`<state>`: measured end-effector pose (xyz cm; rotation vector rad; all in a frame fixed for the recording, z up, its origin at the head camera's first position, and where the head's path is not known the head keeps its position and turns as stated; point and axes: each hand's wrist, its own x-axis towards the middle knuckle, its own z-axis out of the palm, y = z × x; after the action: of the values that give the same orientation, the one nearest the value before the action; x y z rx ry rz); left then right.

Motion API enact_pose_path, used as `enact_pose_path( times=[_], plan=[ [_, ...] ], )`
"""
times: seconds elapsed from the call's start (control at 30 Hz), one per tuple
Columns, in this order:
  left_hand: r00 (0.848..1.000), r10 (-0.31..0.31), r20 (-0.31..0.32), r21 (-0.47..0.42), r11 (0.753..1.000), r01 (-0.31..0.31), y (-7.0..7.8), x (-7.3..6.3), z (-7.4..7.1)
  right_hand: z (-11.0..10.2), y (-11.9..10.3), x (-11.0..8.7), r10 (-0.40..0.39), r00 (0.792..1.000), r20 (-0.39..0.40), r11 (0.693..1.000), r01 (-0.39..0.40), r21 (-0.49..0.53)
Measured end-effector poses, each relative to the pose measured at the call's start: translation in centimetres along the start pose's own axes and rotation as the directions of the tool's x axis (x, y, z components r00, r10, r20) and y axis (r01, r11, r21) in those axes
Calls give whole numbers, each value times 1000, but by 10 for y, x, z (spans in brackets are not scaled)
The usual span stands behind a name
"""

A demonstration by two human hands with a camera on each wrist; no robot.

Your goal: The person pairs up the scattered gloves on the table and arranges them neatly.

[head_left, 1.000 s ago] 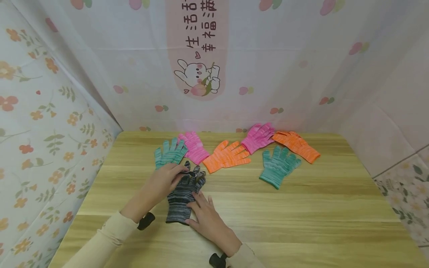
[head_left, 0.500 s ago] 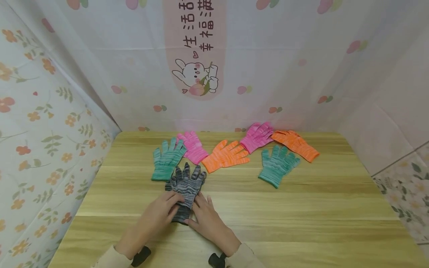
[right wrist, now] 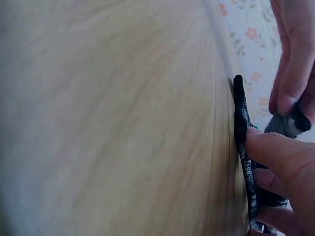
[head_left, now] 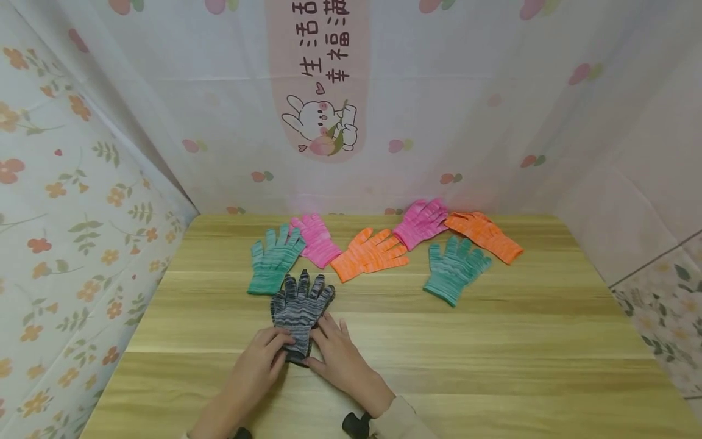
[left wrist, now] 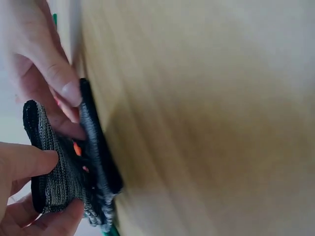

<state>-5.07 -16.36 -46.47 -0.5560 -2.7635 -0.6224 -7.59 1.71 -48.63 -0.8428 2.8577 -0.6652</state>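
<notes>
The left hand (head_left: 259, 358) pinches the upper gray glove (head_left: 298, 314); the right hand (head_left: 343, 361), unclenched, touches the lower gray glove (left wrist: 101, 150) beneath it on the surface (head_left: 471, 366). Beyond the upper one lie a green glove (head_left: 272, 265), pink glove (head_left: 316, 241) and orange glove (head_left: 364, 256), three more gloves (head_left: 455, 272) farther right.
</notes>
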Motion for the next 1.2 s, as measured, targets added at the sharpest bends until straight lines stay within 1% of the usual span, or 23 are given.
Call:
enact_pose_path(
  times=[0.17, 0.33, 0.43, 0.5, 0.53, 0.6, 0.67, 0.73, 0.77, 0.8, 0.87, 0.93, 1.0, 1.1, 1.2],
  plan=[
    [999, -27, 29, -25, 999, 28, -3, -5, 6, 0, 0, 0, -2, 1000, -3, 1000, 2, 17],
    [993, -60, 103, -52, 996, 66, -6, -8, 7, -1, 0, 1, -7, 1000, 7, 1000, 7, 25],
    [986, -74, 150, -88, 992, 88, -9, -8, 6, -3, 2, 1, -3, 999, 49, 997, 0, 71],
    [983, -74, 171, -123, 988, 96, -11, -8, 4, -6, 4, 1, 4, 996, 91, 989, -18, 147],
    [981, -73, 179, -147, 984, 100, -12, -8, 3, -7, 6, 2, 7, 994, 107, 980, -28, 198],
    [979, -76, 189, -193, 975, 112, -14, -7, 1, -10, 8, 3, 13, 992, 124, 948, -52, 314],
    [978, -95, 185, -225, 965, 136, -17, -6, -2, -12, 10, 4, 24, 993, 116, 901, -71, 428],
    [977, -118, 178, -231, 960, 158, -19, -5, -5, -13, 12, 5, 34, 995, 95, 863, -77, 500],
    [976, -123, 179, -221, 962, 161, -19, -5, -7, -14, 12, 5, 40, 995, 87, 848, -79, 523],
    [974, -126, 186, -209, 964, 164, -20, -4, -8, -14, 13, 5, 45, 996, 81, 840, -82, 536],
    [970, -112, 217, -168, 974, 150, -22, -5, -10, -13, 13, 5, 56, 995, 77, 844, -88, 529],
    [964, -77, 255, -120, 987, 111, -24, -6, -9, -13, 13, 4, 61, 995, 73, 860, -89, 503],
    [960, -55, 275, -80, 994, 80, -25, -8, -8, -13, 12, 4, 72, 995, 64, 879, -93, 468],
    [962, -49, 267, -23, 998, 57, -24, -8, -3, -14, 8, 5, 89, 994, 59, 903, -105, 416],
    [967, -67, 244, 12, 998, 66, -21, -7, 0, -14, 3, 6, 99, 991, 86, 941, -122, 314]
  ],
)
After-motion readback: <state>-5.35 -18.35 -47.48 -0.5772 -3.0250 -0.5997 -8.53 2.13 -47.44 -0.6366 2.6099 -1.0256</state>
